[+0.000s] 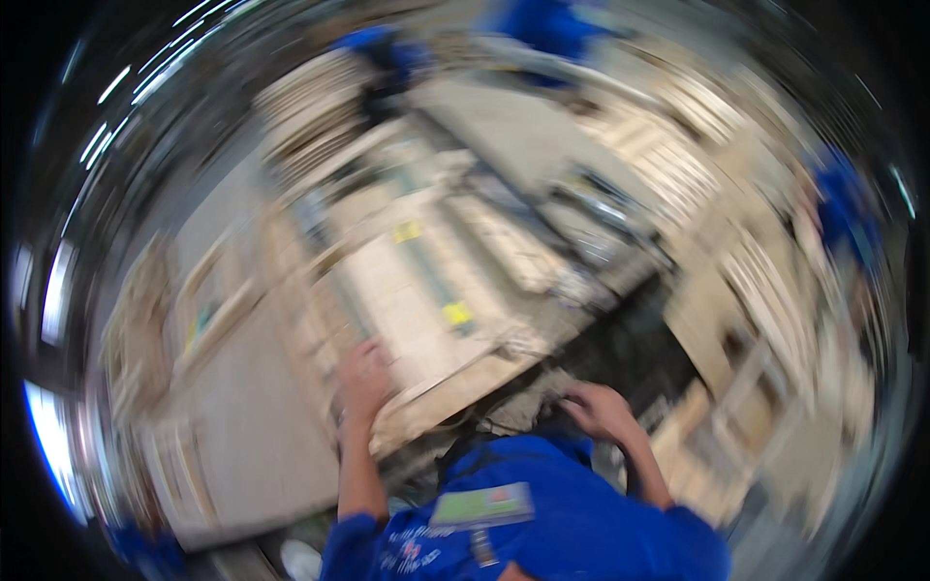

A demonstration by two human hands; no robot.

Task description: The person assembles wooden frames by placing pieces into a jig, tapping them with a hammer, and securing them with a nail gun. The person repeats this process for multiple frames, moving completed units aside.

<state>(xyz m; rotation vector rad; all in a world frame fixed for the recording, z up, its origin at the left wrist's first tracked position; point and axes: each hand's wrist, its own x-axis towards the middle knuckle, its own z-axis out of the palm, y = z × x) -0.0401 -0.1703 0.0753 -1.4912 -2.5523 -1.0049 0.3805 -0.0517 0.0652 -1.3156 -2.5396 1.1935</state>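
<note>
To the left of the left hand (pixel 365 376), a broad beige table (pixel 262 436) is seen. Directly ahead of that hand, a pale wooden panel (pixel 392 300) is set within a light wooden surround, and its near left edge is met or nearly met by the fingers; by blur, the exact contact is hidden. Well beyond both hands, a long grey-beige slab (pixel 513 126) is placed, with slatted wooden pieces (pixel 654 160) to its right. Farther off, ahead of the left hand, a stack of wooden parts (pixel 315 111) is piled, and past the slab a co-worker in blue (pixel 547 39) is partly shown. On the table, ahead and to the left of the left hand, a wooden frame (pixel 228 315) is laid.

The right hand (pixel 601 412) is held in front of the body, well apart from the left, with its fingers curled; whether anything is gripped by either hand cannot be told. Ahead of the left hand, a green strip (pixel 426 271) is seen on the panel, with a yellow patch (pixel 456 314) at its near end.
</note>
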